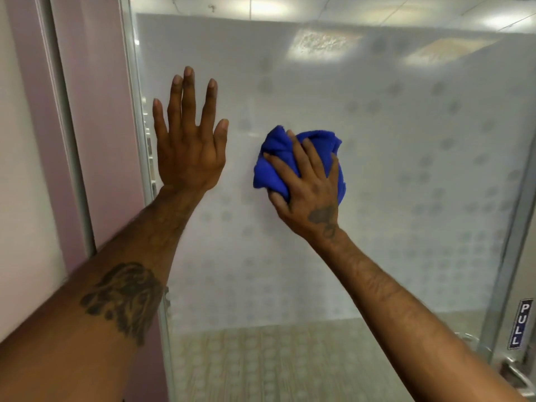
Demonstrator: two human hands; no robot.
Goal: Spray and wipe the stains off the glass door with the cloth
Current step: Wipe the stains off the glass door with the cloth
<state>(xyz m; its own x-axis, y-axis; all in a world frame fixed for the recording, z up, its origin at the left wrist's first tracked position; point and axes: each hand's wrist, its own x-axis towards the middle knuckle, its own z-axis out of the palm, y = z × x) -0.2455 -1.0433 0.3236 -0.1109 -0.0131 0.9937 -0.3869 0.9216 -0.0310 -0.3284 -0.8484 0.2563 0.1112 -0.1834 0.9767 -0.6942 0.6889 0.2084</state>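
**Both hands up on the door, cloth balled under the right**

Raised against the door (377,175), near its left edge: left hand (188,152), palm to the glass, back toward the camera, forearm reaching up from the lower left. Fingers (188,91) straight and spread wide, pointing up, thumb splayed toward the door's middle. Holding nothing.

About the middle of the door and a little lower, apart from the left: right hand (311,195), gripping the cloth (275,161). Blue, crumpled into a ball, pressed to the frosted part of the door. Fingers (301,153) curled over the bundle from below, slightly apart, thumb hooked round its lower edge. Wrist bent back, forearm stretching up from the lower right corner.

Frosted across most of the door, with faint rows of grey dots. Clear in a strip along the top, with ceiling lights showing, and clear again along the bottom, with patterned floor beyond. Stains on the door: not to be told from the dots at this blur.

At the door's right edge, low down: PULL sign (520,323), white letters on dark blue, and below it a metal handle (510,369), partly cut off. Off the door's left edge: metal frame (72,140), then pink wall (98,97).
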